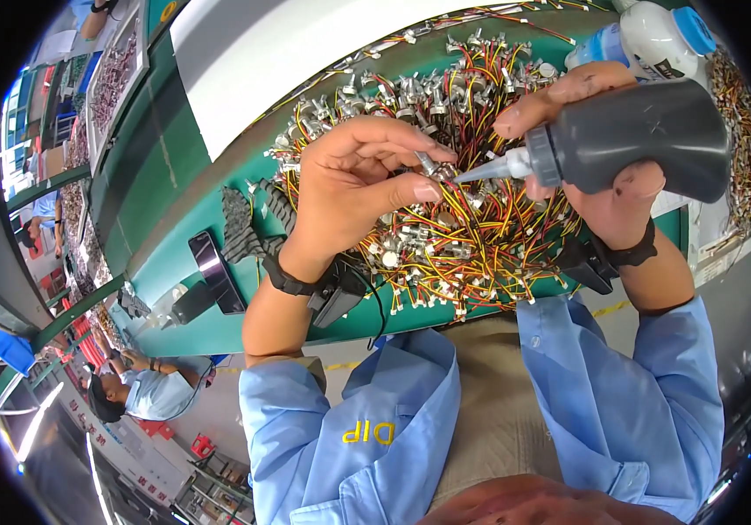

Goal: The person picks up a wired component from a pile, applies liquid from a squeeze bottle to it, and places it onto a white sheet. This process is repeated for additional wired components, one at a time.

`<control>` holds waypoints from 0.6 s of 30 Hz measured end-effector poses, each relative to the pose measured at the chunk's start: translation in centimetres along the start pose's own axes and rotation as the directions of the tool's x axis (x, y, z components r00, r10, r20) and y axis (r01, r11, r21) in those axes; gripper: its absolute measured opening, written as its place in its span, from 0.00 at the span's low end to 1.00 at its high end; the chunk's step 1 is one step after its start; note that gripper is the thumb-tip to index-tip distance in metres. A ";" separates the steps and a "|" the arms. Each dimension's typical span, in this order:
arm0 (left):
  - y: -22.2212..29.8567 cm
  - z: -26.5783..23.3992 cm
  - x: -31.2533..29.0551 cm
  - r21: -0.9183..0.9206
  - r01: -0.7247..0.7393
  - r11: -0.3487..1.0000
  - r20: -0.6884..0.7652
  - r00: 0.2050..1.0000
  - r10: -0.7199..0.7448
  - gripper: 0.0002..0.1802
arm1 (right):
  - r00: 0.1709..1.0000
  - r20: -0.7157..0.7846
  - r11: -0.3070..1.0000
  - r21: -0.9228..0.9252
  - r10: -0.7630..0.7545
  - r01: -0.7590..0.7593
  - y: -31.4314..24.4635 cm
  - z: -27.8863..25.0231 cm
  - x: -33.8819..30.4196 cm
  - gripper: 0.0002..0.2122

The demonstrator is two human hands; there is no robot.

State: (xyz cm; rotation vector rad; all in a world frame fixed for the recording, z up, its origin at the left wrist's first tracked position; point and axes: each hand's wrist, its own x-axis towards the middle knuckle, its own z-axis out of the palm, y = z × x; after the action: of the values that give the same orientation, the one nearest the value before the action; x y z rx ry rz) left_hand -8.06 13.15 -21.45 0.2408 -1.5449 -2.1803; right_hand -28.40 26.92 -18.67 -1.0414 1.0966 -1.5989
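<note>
My left hand (340, 184) pinches a small potentiometer (429, 164) with a metal shaft between thumb and fingertips; red, yellow and black wires trail below it. In my right hand (607, 214) lies a dark grey squeeze bottle (646, 136), tilted sideways, fingers on one side and thumb on the other. Its pale tapered nozzle (491, 169) points left, with the tip at or very close to the potentiometer; contact is too small to tell. Beneath both hands spreads a heap of wired potentiometers (480, 245) with white connectors.
A clear jar with a blue cap (655, 39) stands at the far right, near another wire bundle (747, 149). A phone (216, 271), dark gloves (240, 227) and a dark bottle (192, 304) lie left on the green bench. A white panel (253, 52) borders the back. A co-worker (152, 391) is farther left.
</note>
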 end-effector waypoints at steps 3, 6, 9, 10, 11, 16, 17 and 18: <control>0.0 -0.1 -0.2 -0.003 0.001 1.000 0.004 1.000 -0.001 0.18 | 1.000 0.006 1.000 -0.009 -0.008 0.008 0.4 0.3 -0.1 0.39; 0.1 -0.1 -0.3 0.026 0.004 1.000 0.003 1.000 -0.004 0.19 | 1.000 -0.003 1.000 0.000 -0.012 0.012 0.6 0.5 -0.2 0.39; 0.0 -0.2 -0.3 0.032 0.000 1.000 0.012 1.000 -0.001 0.19 | 1.000 0.010 1.000 0.025 0.001 -0.001 0.4 0.8 -0.2 0.38; 0.1 -0.2 -0.3 0.034 0.000 0.999 0.012 1.000 0.000 0.19 | 1.000 0.011 1.000 0.026 -0.001 0.001 0.4 0.9 -0.2 0.38; 0.1 -0.2 -0.3 0.036 -0.001 0.999 0.013 1.000 0.001 0.19 | 1.000 -0.004 1.000 0.025 -0.008 0.008 0.4 1.0 -0.2 0.38; 0.1 -0.2 -0.3 0.024 -0.005 1.000 0.021 1.000 0.004 0.19 | 0.998 -0.039 0.998 0.036 -0.041 0.042 0.7 1.0 -0.3 0.37; 0.1 -0.2 -0.2 0.016 -0.005 1.000 0.022 1.000 0.005 0.19 | 0.998 -0.038 0.998 0.044 -0.049 0.050 0.8 1.0 -0.3 0.37; 0.1 -0.2 -0.2 0.017 -0.005 1.000 0.023 1.000 0.005 0.19 | 0.998 -0.039 0.998 0.044 -0.050 0.052 0.9 0.9 -0.3 0.37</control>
State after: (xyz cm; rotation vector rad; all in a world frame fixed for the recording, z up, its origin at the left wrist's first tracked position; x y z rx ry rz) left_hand -7.78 13.06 -21.46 0.2176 -1.5758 -2.1739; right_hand -27.27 26.83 -19.30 -1.0207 1.0622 -1.6828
